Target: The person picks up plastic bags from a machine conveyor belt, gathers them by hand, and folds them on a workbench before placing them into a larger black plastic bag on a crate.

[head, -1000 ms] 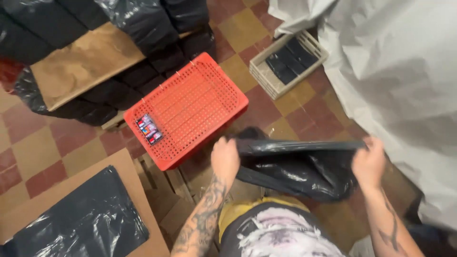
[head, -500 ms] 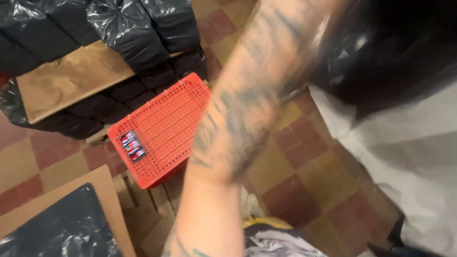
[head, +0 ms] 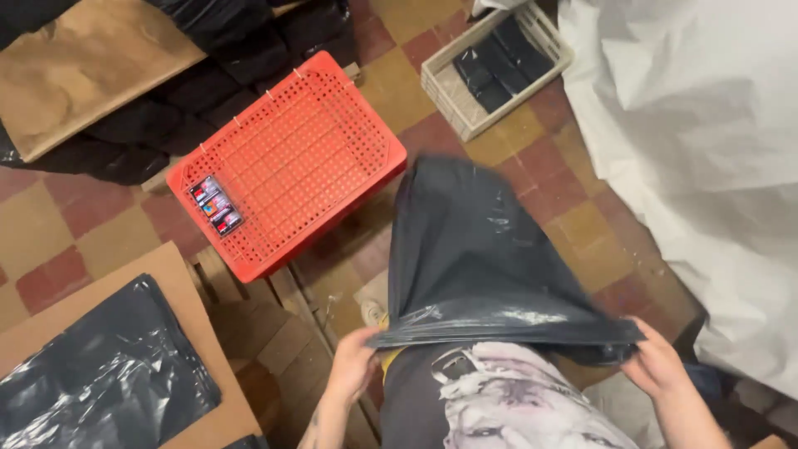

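I hold a large black plastic bag point(head: 474, 258) stretched out flat in front of my body. My left hand point(head: 353, 364) grips its near left corner and my right hand point(head: 658, 362) grips its near right corner. The bag billows away from me over the tiled floor, its far end near the red crate point(head: 287, 158). Below the bag's near edge my printed shirt shows.
The red perforated crate holds a small colourful packet point(head: 214, 204) and rests on a wooden pallet point(head: 266, 320). A cardboard sheet with a flat black bag point(head: 100, 374) lies lower left. A white crate point(head: 499, 62) sits top centre, white sheeting point(head: 706, 141) at right, black bags stacked top left.
The bag was held low and crumpled, then swung up past the camera with my arm. Now it is spread out flat and billowed forward between both hands.
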